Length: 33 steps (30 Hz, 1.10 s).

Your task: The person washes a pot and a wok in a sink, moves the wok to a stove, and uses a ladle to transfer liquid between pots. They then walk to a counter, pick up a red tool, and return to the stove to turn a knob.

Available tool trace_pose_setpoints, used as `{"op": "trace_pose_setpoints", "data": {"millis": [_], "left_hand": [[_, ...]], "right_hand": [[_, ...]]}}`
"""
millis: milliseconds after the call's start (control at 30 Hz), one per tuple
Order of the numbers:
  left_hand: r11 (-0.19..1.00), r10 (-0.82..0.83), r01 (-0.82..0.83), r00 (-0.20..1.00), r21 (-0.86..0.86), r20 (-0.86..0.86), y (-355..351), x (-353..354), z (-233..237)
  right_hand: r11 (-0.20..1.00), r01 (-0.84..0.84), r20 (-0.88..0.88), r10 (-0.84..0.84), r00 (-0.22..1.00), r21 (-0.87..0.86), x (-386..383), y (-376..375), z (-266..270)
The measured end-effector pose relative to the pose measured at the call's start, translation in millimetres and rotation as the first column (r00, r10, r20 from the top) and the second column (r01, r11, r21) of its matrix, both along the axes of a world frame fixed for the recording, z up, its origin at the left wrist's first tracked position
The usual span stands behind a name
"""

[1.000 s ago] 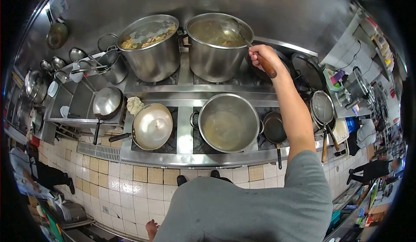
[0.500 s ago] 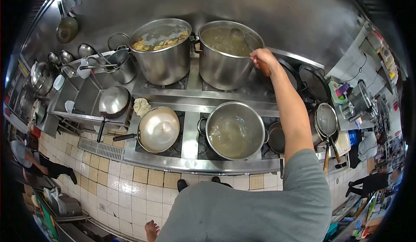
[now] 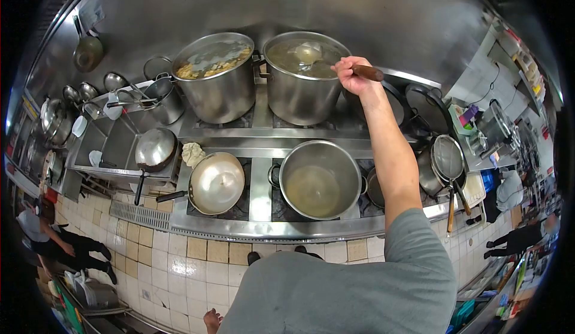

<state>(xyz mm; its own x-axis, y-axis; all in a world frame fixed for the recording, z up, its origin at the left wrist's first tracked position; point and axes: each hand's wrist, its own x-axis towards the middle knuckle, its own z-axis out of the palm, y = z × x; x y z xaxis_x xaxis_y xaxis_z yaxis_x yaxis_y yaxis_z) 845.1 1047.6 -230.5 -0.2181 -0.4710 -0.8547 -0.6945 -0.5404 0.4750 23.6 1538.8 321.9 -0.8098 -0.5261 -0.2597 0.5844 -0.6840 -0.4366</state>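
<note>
My right hand [image 3: 353, 78] is wrapped round a ladle with a brown wooden handle [image 3: 368, 73], at the right rim of the back right stockpot [image 3: 301, 102]. The ladle's bowl [image 3: 308, 52] is at the surface of that pot's cloudy liquid. Below it on the front burner stands a wide pot [image 3: 320, 181] holding pale liquid. To the left, another stockpot [image 3: 221, 97] contains liquid with yellowish pieces. Low in the view, my left hand [image 3: 212, 320] hangs beside my body, its fingers partly visible and loosely apart, with nothing seen in it.
A pale wok [image 3: 217, 184] and a crumpled cloth [image 3: 193, 154] are at the front left. Beyond them are a sink [image 3: 120, 142] and an upturned pan [image 3: 156, 148]. Strainers [image 3: 448, 157] lie at the right. People stand at far left [image 3: 66, 244] and far right [image 3: 524, 238].
My right hand has shifted slightly left, and the handle now points right. The ladle's bowl has moved left and tipped, showing its inside. Liquid in the front pot looks calmer.
</note>
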Motion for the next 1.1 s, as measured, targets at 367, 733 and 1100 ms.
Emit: {"op": "trace_pose_setpoints", "data": {"millis": [367,733,1100], "left_hand": [[0.977,-0.198,0.203,0.977,-0.069,0.08,5.7,-41.8,37.7],[0.966,-0.221,0.239,0.962,-0.103,0.163,10.4,-55.3,53.9],[0.996,-0.017,0.031,0.985,-0.081,0.17,22.4,-22.8,29.4]], "right_hand": [[0.999,0.008,-0.111,-0.003,0.994,0.043,35.4,13.3,19.3],[0.907,0.083,-0.304,0.051,0.951,0.413,40.2,3.9,24.1],[0.185,0.455,-0.491,0.319,0.811,0.871,-19.7,-23.5,-8.5]]}}
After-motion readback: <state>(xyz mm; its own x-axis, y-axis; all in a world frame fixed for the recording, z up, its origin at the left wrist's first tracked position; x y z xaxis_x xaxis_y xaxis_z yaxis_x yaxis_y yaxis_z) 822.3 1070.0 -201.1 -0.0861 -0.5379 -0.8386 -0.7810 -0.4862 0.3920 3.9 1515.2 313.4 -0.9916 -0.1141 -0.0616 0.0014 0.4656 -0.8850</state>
